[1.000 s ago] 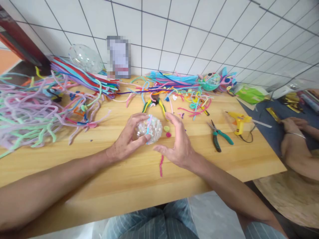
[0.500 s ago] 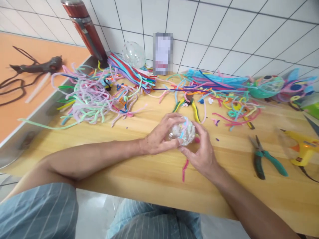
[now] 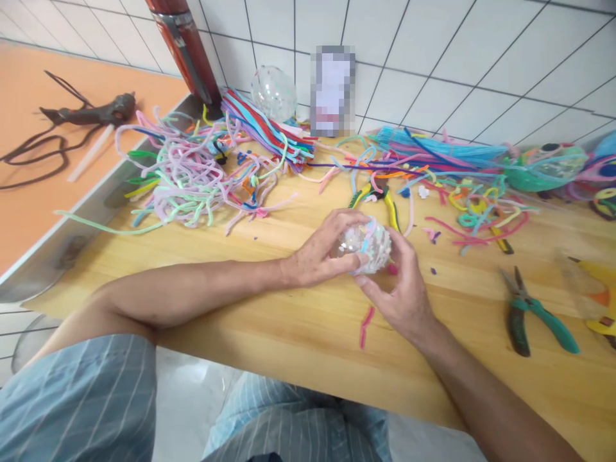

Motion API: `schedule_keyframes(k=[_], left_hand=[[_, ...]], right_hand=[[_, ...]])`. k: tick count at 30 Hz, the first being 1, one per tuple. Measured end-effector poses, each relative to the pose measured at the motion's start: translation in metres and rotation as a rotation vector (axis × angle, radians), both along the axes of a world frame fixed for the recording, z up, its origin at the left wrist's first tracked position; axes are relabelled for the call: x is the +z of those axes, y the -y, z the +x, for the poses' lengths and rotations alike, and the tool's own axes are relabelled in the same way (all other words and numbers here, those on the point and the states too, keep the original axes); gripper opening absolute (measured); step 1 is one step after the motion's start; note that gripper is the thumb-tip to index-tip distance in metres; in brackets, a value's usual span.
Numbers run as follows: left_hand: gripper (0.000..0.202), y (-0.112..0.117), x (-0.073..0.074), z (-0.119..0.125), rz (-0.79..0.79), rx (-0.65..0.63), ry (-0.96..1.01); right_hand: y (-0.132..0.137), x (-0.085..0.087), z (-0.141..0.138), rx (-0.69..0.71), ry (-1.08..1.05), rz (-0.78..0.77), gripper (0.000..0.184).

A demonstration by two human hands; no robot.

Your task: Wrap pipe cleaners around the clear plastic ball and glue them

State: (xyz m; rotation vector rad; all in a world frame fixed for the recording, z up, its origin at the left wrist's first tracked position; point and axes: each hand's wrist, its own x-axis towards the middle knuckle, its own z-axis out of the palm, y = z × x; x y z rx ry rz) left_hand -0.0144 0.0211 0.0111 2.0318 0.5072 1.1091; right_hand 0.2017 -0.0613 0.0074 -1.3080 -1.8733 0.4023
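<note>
Between my hands is a clear, speckled plastic ball with pale blue and lilac strips across its surface. My left hand grips its left side, thumb along the near face and fingers over the top. On the other side my right hand cups the ball, with thumb below and fingers at the upper right. A bit of dark pink shows under the ball beside the right fingers. Near the right wrist lies a short pink pipe cleaner piece. Yellow-and-black handled pliers lie just behind the ball, partly hidden.
Tangled lilac and green pipe cleaners lie at left; bundled ones line the wall. Teal-handled pliers and a yellow glue gun are at right. A dark glue gun, red flask, phone and another clear ball stand farther back.
The camera view has shifted, so most things appear farther right. Both hands keep hold of the ball, with little visible change in grip.
</note>
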Motion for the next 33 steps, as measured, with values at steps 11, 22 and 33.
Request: schedule_keyframes(k=[11,22,33], left_hand=[[0.055,-0.0010,0.0000,0.0042,-0.042,0.007,0.026],[0.055,-0.0016,-0.0005,0.0034,-0.034,-0.004,0.026],[0.056,-0.0019,-0.0025,0.0050,-0.013,0.006,0.023]], right_hand=[[-0.0036,0.0000,-0.0037,-0.042,-0.048,-0.011,0.084],[-0.0054,0.0039,-0.0037,-0.029,-0.086,-0.044,0.081],[-0.0069,0.0034,-0.0036,-0.037,-0.171,-0.074,0.070]])
